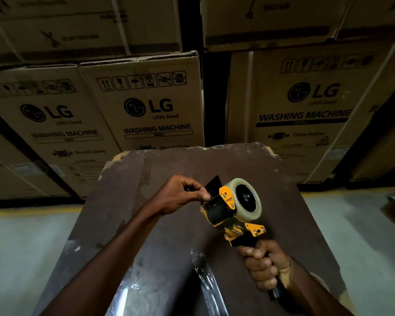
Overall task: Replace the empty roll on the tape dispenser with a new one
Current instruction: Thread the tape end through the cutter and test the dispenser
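A yellow and black tape dispenser [228, 208] is held above a dark brown table [146, 201]. A full roll of clear tape [249, 198] sits on its hub. My right hand [263, 266] is closed around the dispenser's black handle at the lower right. My left hand [183, 195] reaches in from the left and pinches at the dispenser's front end, beside the black flap and roller. Whether a tape end lies between those fingers cannot be made out.
Crumpled clear plastic film [205, 277] lies on the near part of the table. Stacked cardboard washing machine boxes [151, 106] form a wall just behind the table. Grey concrete floor [21, 247] shows on both sides.
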Motion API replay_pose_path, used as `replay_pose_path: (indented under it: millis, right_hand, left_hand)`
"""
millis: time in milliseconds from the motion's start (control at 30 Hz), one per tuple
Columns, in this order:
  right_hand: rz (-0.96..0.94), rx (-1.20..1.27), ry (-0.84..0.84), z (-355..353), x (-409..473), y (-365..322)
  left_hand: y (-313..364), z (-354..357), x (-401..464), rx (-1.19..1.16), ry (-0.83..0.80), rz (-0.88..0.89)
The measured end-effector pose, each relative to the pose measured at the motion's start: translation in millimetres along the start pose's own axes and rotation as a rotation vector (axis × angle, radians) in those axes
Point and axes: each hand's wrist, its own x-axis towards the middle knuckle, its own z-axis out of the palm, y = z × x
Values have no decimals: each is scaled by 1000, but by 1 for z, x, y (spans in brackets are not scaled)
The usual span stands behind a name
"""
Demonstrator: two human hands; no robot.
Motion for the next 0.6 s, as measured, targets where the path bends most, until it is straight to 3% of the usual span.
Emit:
replay_pose_path:
  millis: [167, 400, 600]
  right_hand:
    - [-19, 1, 20, -3, -1, 0]
    - [-24, 18, 23, -8, 2, 0]
    - [-34, 43, 14, -11, 4, -2]
  left_hand:
    - [6, -7, 3, 184, -54, 31]
    - [14, -3, 1, 172, -114, -111]
    - [5, 5, -3, 224, -56, -142]
